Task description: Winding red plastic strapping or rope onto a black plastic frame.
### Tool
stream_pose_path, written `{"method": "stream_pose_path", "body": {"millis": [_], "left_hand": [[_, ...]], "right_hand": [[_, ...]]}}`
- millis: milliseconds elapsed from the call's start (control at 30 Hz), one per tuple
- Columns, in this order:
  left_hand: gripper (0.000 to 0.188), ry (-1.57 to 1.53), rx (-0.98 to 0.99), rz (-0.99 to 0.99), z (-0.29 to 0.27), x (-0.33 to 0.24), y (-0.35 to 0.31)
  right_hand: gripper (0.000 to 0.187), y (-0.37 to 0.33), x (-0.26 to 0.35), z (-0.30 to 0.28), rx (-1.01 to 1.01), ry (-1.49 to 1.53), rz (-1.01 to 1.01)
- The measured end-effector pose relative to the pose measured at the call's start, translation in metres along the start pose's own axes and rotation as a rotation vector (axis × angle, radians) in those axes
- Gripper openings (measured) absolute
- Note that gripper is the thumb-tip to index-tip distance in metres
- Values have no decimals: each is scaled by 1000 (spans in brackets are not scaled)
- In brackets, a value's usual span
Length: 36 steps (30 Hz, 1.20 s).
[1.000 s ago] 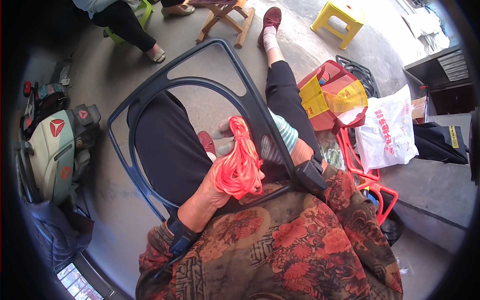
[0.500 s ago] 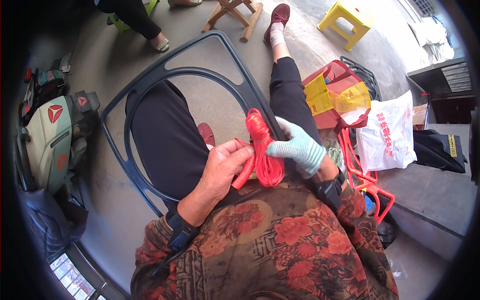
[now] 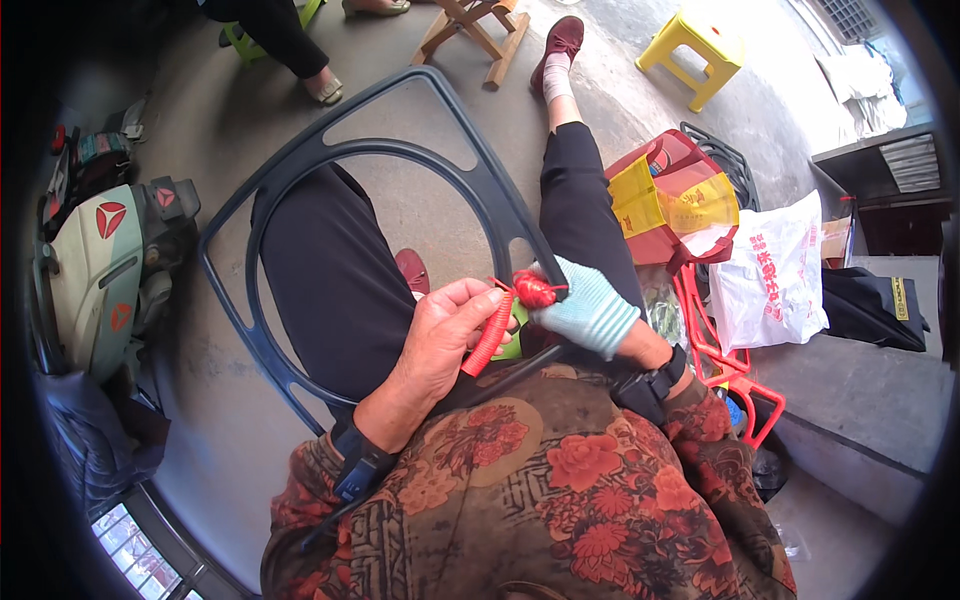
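Note:
A dark blue-grey frame with a large round ring lies across my lap. Red cord sits in a tight row of turns that follows the ring's curve and appears wound around it. My bare left hand pinches at the upper end of these turns, thumb against fingers. My right hand, in a pale blue-green knit glove, is closed on a bundle of red cord by the frame's right side bar. The glove hides part of the bundle. Something bright green shows behind the hands.
To the right stand a red bag with yellow panels, a white plastic bag and red tubular frames. A yellow stool and wooden stool legs are ahead. A pale scooter stands left. Another person's foot is far left.
The cord bundle, hanging long below my right hand before, is now turned end-on and gathered near the frame's bar. My right hand has tilted with it; my left hand keeps its pinch.

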State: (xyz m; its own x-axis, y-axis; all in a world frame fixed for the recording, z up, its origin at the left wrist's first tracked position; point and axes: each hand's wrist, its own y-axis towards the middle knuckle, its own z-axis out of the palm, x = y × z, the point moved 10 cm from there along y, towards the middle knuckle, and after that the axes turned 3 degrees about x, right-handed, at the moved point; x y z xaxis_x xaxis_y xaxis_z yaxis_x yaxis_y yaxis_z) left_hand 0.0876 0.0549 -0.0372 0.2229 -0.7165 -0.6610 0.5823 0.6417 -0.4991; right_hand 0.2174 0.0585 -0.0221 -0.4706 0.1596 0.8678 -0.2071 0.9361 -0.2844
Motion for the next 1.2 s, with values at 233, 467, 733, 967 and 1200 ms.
{"method": "stream_pose_path", "body": {"millis": [233,467,733,967,1200], "left_hand": [[18,82,38,4,12,-9,11],[18,60,-34,20,-9,-4,-1],[22,99,107,-37,27,-2,8],[38,-59,115,-51,17,-1,8],[31,82,67,-66,-2,11,0]], "right_hand": [[18,-26,-89,-44,-89,1133,307],[18,-34,-56,-77,-307,1735,-163],[25,-60,-1,-36,17,45,130],[26,-43,-8,-37,-231,-129,-6],[26,-44,-8,-29,-189,-110,122]]}}
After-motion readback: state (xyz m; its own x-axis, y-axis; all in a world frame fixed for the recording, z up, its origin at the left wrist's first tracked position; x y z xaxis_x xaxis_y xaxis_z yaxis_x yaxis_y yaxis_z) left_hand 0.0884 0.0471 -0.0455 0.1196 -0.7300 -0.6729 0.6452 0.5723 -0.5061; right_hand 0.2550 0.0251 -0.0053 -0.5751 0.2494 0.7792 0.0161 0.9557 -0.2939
